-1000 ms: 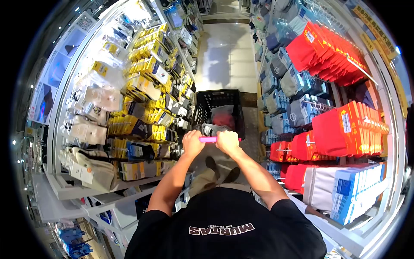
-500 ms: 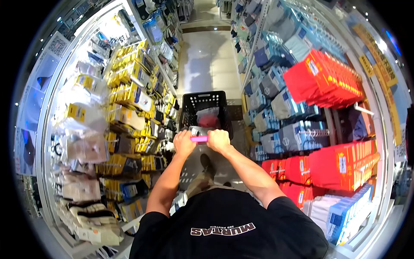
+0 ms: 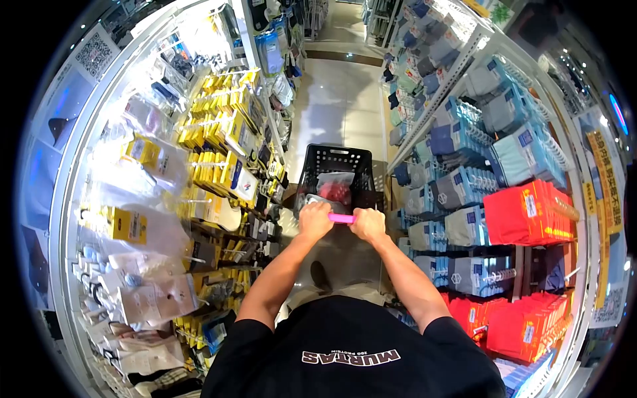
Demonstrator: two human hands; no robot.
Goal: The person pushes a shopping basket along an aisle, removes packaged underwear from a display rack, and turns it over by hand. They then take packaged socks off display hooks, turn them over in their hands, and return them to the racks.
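Observation:
Both my hands grip the pink handle (image 3: 342, 218) of a shopping cart. My left hand (image 3: 314, 221) is wrapped round its left end, and my right hand (image 3: 367, 224) closes on the right end. Just beyond them sits the cart's black perforated basket (image 3: 338, 152). Inside it lies a clear plastic bag (image 3: 335, 178) with something red in it. A pale item (image 3: 318, 199) rests closer to the handle, partly hidden by my left hand.
Racks flank the narrow aisle. Yellow-carded packs (image 3: 219, 99) and beige socks (image 3: 159, 295) hang at left; blue-grey packs (image 3: 464, 189) and red packs (image 3: 527, 212) hang at right. Pale floor tiles (image 3: 325, 99) lead ahead to a dark strip (image 3: 345, 57) across the floor.
The cart and I have moved forward along the aisle, so the side racks have slid back toward me. My hands keep their hold on the handle, and the view has shifted slightly left.

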